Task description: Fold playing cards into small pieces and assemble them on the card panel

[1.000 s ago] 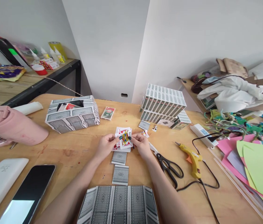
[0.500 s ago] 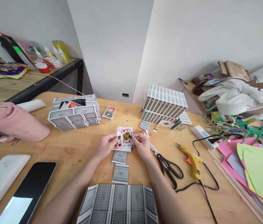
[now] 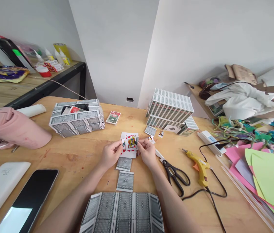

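near edge: panel of joined card backs lies flat on the tabletop, between the two forearms
just beyond: two face-down cards in a row leading toward the hands
left side: black phone and white case near the edge; pink bottle lying on its side further back
right side: scissors just beside the right wrist; yellow glue gun beyond them with black cord trailing toward the near edge; coloured paper sheets at the far right
left hand: fingers clamped on the left edge of the jack card
right hand: fingers clamped on the card's right edge
jack card: face up, held slightly above the tabletop between both hands, thumbs on its face, other fingers behind; fingertips meet at its middle
under the card: small pile of face-up cards on the tabletop, touching or just below the hands, can't tell which
behind hands: loose card bits near the right hand
mid left: box covered in card backs, opening on top; red card pack just beside it
mid right: stacked card packs, well apart from the hands; white power strip to their right
far: white wall; second table at far left with bottles; cloth and clutter at far right
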The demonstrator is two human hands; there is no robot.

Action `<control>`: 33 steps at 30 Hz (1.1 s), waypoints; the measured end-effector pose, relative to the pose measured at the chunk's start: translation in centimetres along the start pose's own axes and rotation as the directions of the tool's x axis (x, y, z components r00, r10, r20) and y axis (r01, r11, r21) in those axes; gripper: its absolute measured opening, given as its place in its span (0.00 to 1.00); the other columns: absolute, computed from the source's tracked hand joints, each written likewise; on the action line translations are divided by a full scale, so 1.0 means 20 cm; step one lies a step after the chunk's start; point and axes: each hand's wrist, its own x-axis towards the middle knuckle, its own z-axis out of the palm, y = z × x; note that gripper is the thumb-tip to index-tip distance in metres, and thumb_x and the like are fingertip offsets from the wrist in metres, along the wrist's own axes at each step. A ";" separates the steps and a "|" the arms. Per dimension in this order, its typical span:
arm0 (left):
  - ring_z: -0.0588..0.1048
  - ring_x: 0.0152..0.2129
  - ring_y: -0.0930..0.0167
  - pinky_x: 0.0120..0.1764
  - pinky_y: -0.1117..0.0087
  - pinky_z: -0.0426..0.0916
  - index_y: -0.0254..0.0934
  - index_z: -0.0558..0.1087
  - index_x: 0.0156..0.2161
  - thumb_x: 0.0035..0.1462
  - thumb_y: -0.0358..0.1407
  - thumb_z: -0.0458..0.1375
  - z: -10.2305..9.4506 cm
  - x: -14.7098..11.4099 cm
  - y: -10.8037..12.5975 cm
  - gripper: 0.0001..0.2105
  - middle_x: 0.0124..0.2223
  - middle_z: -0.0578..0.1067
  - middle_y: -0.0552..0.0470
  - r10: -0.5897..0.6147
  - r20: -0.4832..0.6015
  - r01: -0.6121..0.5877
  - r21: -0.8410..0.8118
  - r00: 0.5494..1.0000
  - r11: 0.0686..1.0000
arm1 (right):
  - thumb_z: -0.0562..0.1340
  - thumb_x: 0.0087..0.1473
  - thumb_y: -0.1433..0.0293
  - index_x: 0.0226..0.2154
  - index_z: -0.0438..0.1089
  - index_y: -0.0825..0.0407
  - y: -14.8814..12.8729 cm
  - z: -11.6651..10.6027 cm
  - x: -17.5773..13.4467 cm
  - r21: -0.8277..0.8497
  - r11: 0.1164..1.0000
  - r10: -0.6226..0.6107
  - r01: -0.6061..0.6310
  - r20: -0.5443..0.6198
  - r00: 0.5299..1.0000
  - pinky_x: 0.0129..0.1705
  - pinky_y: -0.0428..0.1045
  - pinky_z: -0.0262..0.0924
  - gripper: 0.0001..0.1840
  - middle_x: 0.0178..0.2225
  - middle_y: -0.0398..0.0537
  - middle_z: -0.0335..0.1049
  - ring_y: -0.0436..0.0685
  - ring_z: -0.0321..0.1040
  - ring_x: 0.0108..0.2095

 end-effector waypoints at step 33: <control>0.76 0.34 0.69 0.39 0.70 0.71 0.34 0.72 0.42 0.50 0.37 0.55 0.04 0.00 -0.01 0.14 0.40 0.77 0.46 0.035 -0.214 -0.044 -0.037 0.976 0.998 | 0.54 0.53 0.72 0.32 0.70 0.51 0.00 0.05 -0.10 -0.593 0.644 -0.551 0.483 0.079 0.831 0.27 0.46 0.59 0.09 0.24 0.48 0.72 0.52 0.66 0.22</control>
